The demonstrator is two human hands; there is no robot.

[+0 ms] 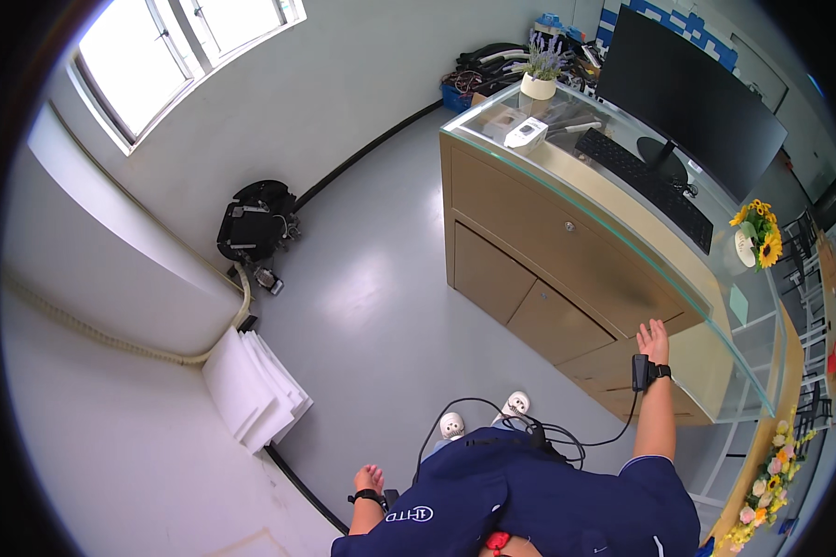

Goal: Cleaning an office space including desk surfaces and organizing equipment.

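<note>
My right hand (655,339) is open, its fingers stretched out and slightly apart. It hangs in front of the brown cabinet (502,200) with the glass top, near the right end of its drawer; whether it touches the front I cannot tell. A black wrist device (641,373) with a cable sits on that wrist. My left hand (370,478) is low at my left side, fingers loosely bent and nothing seen in them. It has a black band (367,498) at the wrist. White boards (255,390) leaning on the wall are the nearest things to it.
On the cabinet stand a monitor (692,102), a black keyboard (646,186), a small white box (527,133), a lavender pot (538,85) and a sunflower pot (745,247). A black wheeled device (255,223) rests by the left wall. A cable (474,402) loops before my body.
</note>
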